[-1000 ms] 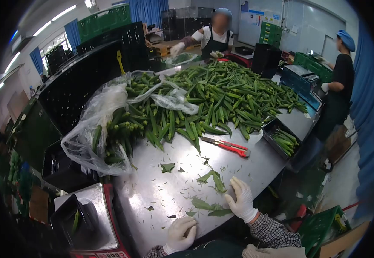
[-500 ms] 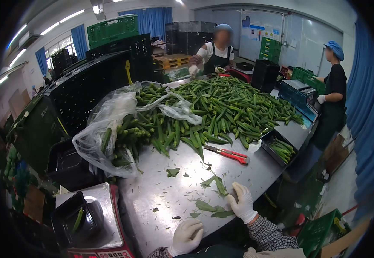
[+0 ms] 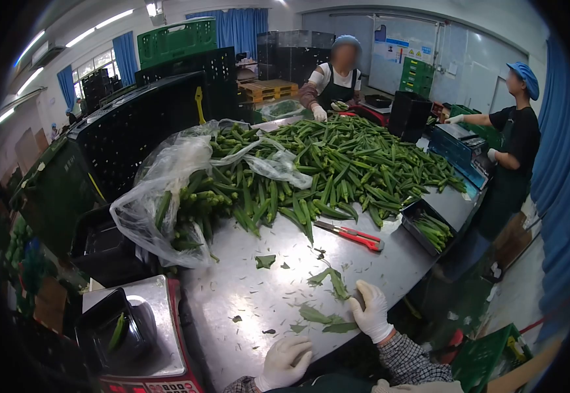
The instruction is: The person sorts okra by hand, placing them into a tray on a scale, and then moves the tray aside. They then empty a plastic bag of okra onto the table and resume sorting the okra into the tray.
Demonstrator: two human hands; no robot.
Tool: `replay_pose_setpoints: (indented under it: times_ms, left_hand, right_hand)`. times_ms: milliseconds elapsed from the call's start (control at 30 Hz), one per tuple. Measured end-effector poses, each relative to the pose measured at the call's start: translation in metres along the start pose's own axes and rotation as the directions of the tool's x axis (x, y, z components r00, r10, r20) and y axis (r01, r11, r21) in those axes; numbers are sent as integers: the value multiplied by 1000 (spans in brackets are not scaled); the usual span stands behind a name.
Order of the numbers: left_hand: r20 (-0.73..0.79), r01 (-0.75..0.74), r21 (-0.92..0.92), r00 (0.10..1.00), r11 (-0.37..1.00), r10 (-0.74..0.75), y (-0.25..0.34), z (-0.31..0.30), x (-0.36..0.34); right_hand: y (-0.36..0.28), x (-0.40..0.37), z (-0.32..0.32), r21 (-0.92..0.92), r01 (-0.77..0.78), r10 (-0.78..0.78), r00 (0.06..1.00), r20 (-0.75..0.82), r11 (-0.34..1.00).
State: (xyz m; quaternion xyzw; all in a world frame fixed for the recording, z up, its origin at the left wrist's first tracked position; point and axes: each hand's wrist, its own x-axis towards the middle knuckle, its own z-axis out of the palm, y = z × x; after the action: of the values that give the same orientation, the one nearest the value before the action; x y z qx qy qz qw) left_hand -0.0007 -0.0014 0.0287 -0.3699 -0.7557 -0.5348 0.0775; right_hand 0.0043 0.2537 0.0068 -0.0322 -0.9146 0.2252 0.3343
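Observation:
My left hand (image 3: 285,363), in a white glove, rests at the near edge of the metal table (image 3: 232,301). Its fingers are loosely curved, thumb apart, with nothing in them. Farther right, my gloved right hand (image 3: 371,313) is open, thumb and fingers apart, fingertips right at the end of a torn green leaf (image 3: 339,285). Flatter leaf pieces (image 3: 318,316) lie between the two hands. Beyond them is a red-handled cutter (image 3: 352,235), with a big heap of okra (image 3: 337,164) behind it. A black tray of okra (image 3: 427,226) sits at the table's right edge.
Clear plastic bag (image 3: 167,170) drapes over the heap's left side. At the lower left, a scale (image 3: 167,327) carries a black tray (image 3: 111,331) with one okra. A co-worker (image 3: 341,78) stands across the table, another person (image 3: 517,131) at the right. A green crate (image 3: 491,354) is lower right.
The person at the right has stretched an arm out towards the green crate. Across the table, the co-worker's gloved hand has moved to the right, over the okra. My hands stay almost still.

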Motion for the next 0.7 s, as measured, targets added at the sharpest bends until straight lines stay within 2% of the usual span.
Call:
replay_pose_setpoints:
  times_ms: [533,700]
  left_hand:
    - [11,33,8,999,999,-33,-1,0,0]
    - [18,-38,8,999,999,38,-8,-1,7]
  right_hand:
    - [1,1,-1,24,5,-5,1000,-16,1000]
    - [-1,2,0,44,-19,20,1000,-23,999]
